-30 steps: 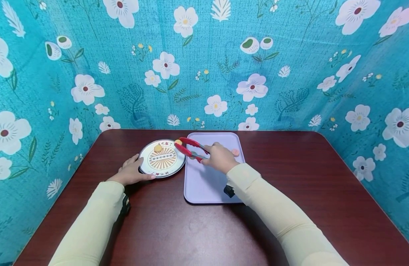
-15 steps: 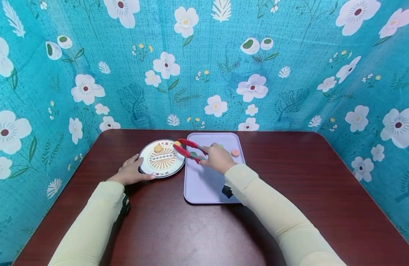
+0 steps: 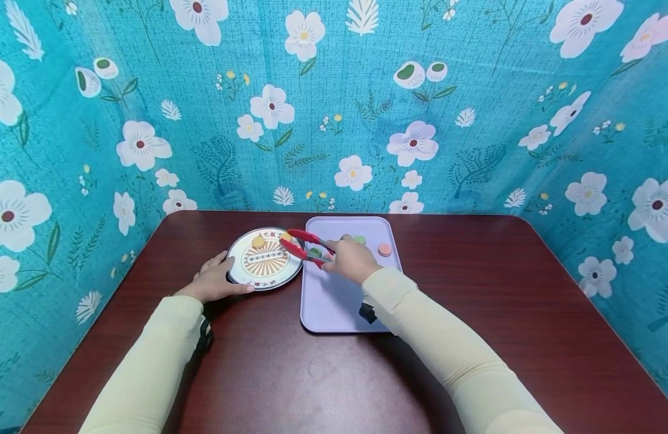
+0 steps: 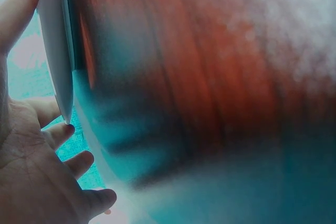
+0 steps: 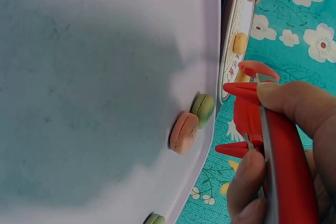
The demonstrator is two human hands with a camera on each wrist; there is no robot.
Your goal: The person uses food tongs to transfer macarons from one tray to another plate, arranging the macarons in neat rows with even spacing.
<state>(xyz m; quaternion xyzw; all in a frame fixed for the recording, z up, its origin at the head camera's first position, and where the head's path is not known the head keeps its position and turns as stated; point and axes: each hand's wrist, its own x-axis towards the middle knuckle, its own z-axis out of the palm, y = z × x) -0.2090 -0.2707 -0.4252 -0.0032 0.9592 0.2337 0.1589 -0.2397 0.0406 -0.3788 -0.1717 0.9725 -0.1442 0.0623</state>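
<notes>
My left hand (image 3: pixel 211 280) holds the left rim of a white patterned plate (image 3: pixel 242 271); in the left wrist view the thumb (image 4: pixel 18 11) lies on one side of the plate's edge and the fingers on the other. My right hand (image 3: pixel 352 259) grips red-tipped tongs (image 3: pixel 307 246) that reach over the plate's right rim. By their tips is a yellow macaron (image 3: pixel 286 237), partly covered by them in the right wrist view. Another yellow macaron (image 3: pixel 258 242) lies on the plate. Whether the tips touch the nearer macaron is hard to tell.
A lilac tray (image 3: pixel 339 307) stands right of the plate. It holds a pink macaron (image 3: pixel 384 249), a green macaron (image 3: pixel 359 240) and a second green macaron (image 3: pixel 315 253), seen between the tongs' arms. Behind the dark wooden table (image 3: pixel 475 289) hangs a flowered blue curtain (image 3: pixel 323 120).
My right hand has shifted slightly left with the tongs, and the yellow macaron at their tips has moved a little left and down onto the plate. My left hand has stayed in place.
</notes>
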